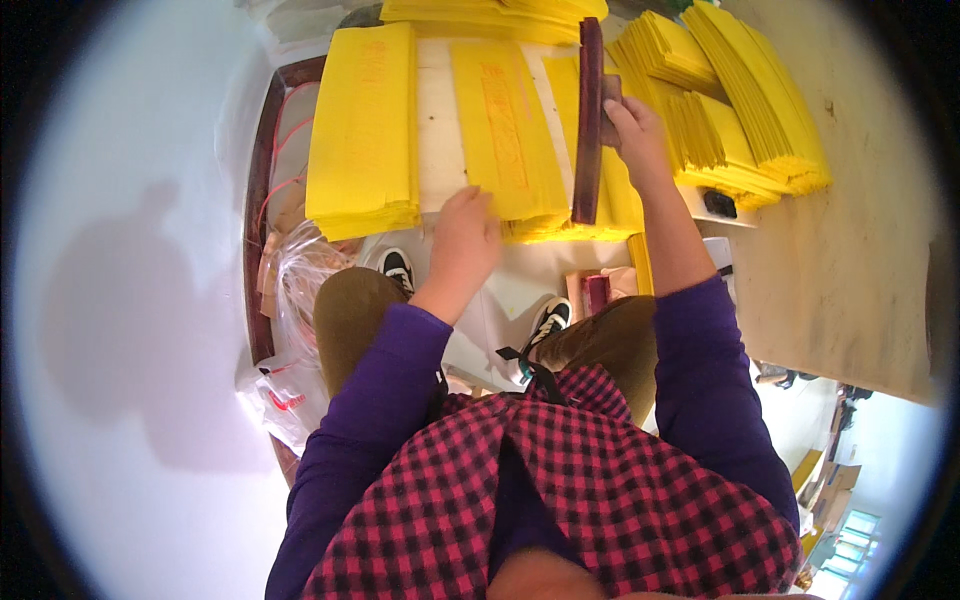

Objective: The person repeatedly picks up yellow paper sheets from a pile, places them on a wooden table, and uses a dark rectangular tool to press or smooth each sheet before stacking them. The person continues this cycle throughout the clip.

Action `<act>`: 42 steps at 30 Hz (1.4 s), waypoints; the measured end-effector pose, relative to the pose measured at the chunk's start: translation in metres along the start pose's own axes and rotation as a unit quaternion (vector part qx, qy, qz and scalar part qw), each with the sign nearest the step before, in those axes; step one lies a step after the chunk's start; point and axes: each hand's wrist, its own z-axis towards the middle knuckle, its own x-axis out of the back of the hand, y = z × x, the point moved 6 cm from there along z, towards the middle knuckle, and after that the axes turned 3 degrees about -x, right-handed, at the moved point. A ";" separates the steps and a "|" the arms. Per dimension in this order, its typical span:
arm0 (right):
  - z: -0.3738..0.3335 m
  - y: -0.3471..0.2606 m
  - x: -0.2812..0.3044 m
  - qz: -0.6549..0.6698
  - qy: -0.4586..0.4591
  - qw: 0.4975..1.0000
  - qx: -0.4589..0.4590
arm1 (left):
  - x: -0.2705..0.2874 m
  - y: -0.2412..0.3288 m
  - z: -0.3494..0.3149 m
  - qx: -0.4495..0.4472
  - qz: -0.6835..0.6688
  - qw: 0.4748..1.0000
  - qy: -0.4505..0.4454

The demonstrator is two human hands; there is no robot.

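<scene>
My right hand (632, 135) is closed round the handle of a long dark red stamp block (588, 130), held upright on edge over a stack of yellow paper strips (565, 95). In the middle lies another stack of yellow paper (490, 130), its top sheet marked with red-orange print. My left hand (465, 240) is at that stack's near left edge, fingers curled and blurred; whether they grip a sheet cannot be made out. Further left stands a thicker yellow paper stack (365, 130) with fainter print.
Several yellow bundles (760, 100) are piled at the right, with a small black object (720, 204) beside them. A wooden board (850, 250) spans the far right. Below left hangs a clear plastic bag (300, 285) beside a white wall (130, 300). Between my knees sits a dark red block (596, 292).
</scene>
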 end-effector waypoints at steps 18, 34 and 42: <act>-0.102 0.049 0.059 0.006 0.031 0.999 0.004 | -0.058 -0.097 0.132 0.154 0.231 0.942 -0.191; -0.111 0.047 0.091 -0.025 0.050 0.998 0.028 | -0.055 -0.092 0.140 0.434 -0.321 0.841 0.014; -0.109 0.058 0.088 0.050 0.055 0.997 -0.005 | -0.009 -0.039 0.152 0.271 -0.265 0.924 -0.052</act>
